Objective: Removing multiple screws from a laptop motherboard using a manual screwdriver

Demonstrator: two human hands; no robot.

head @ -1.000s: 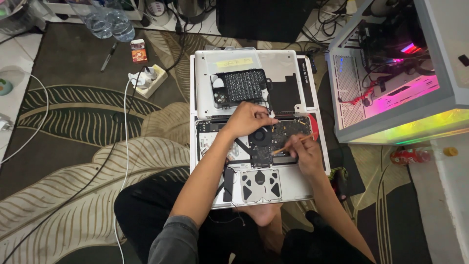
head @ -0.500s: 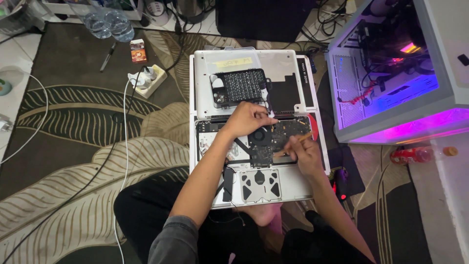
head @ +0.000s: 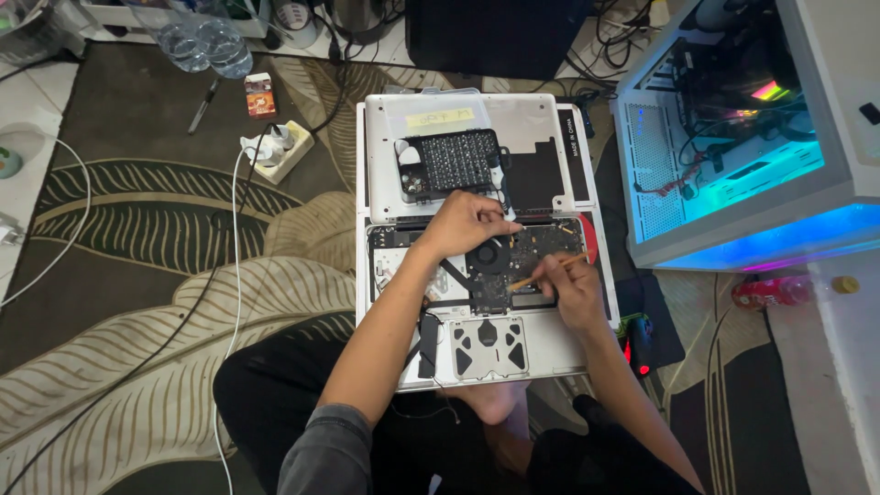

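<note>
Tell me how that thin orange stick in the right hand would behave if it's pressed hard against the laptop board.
The orange stick is slim and long for its width, so it would probably flex or snap under hard pressure. It looks light, pinched by the right hand alone. Held at a slant over the laptop board, its tip might skid sideways.

We log silver laptop shell, dark board with black fan inside. Orange-tan stick in right hand. Black keyboard panel, pale dot grid, lies on silver lid. We note dark brown rug, cream and olive leaf pattern. White computer case, glow cyan, blue, pink. Red bottle, yellow cap. White power strip, white cable. Grey sleeve, black trousers.
</note>
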